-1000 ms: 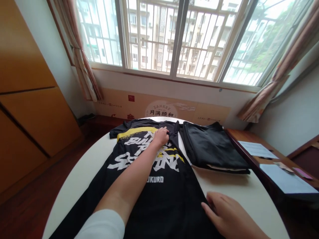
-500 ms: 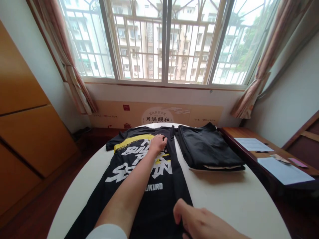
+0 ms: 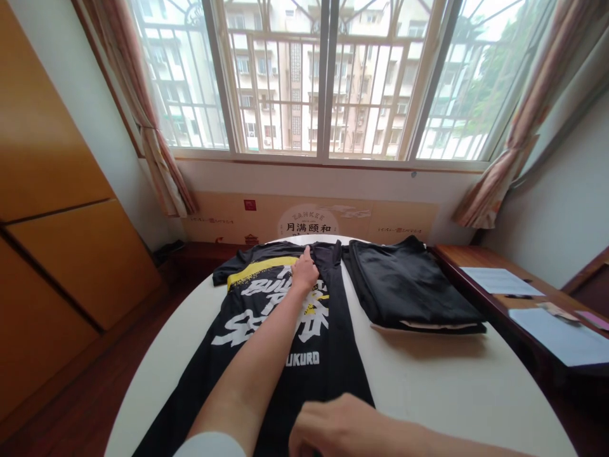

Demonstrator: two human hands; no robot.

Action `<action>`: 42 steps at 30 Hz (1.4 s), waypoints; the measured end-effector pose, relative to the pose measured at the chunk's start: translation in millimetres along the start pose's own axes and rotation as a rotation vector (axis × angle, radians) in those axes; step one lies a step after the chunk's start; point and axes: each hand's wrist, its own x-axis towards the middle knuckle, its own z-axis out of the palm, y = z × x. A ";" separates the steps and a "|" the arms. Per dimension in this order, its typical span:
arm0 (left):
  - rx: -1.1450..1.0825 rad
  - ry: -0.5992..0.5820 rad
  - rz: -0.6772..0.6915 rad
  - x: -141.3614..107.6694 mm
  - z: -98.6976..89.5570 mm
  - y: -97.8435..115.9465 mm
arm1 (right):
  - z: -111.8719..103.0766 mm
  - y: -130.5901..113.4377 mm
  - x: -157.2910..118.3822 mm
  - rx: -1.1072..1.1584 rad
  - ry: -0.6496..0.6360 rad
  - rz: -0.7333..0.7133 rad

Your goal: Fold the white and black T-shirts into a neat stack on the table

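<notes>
A black T-shirt with white lettering and a yellow band lies spread on the white round table. Its collar end points toward the window, and its right side looks turned inward. My left hand rests on the upper chest print just below the collar, index finger stretched out toward the neckline. Low in the picture, my right hand is over the lower part of the shirt with its fingers curled down. Its fingertips are hidden, so what they grip cannot be seen.
A stack of folded black clothes sits right of the shirt. Beyond the table's right edge, a wooden surface carries paper sheets, a pen and a pink item. A wooden cabinet stands at the left, a barred window ahead.
My right hand has moved left from the shirt's right edge to over its lower middle. My left index finger has straightened toward the collar. The view has shifted slightly.
</notes>
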 end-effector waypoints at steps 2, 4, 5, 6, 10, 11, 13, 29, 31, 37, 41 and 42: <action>-0.062 0.012 0.008 2.5 2.0 -2.5 | -12.9 -1.6 -5.5 -0.084 0.215 0.129; -0.105 0.032 0.009 4.7 3.9 -4.5 | -24.1 -2.8 -11.4 -0.153 0.312 0.217; -0.115 0.041 0.015 5.4 4.6 -5.3 | -27.8 -3.1 -14.3 -0.169 0.304 0.235; -0.108 0.049 0.019 5.7 5.1 -5.9 | -30.2 -3.3 -17.0 -0.174 0.266 0.238; 0.066 0.054 -0.033 6.9 4.3 -10.0 | -32.4 -5.5 -24.0 -0.083 0.130 0.198; 0.074 0.047 -0.053 8.0 3.4 -11.9 | -32.9 -6.7 -25.0 -0.053 0.125 0.185; -0.006 0.044 -0.057 11.8 0.9 -16.0 | -34.8 -9.0 -26.6 -0.013 0.117 0.160; -0.018 0.165 -0.019 17.5 -12.0 -12.4 | -43.4 -17.8 -32.5 0.047 0.123 0.161; 0.106 0.186 0.043 13.5 -15.3 -7.7 | -42.6 -17.3 -32.5 0.040 0.128 0.155; 0.165 -0.246 0.358 9.5 -13.9 5.8 | -35.5 -9.2 -31.8 -0.009 0.161 0.120; 0.336 -0.300 0.265 19.3 -6.5 7.7 | -23.6 1.8 -30.9 -0.132 0.200 0.083; 0.368 -0.317 0.233 23.8 -5.9 7.4 | -20.0 4.3 -30.6 -0.171 0.208 0.073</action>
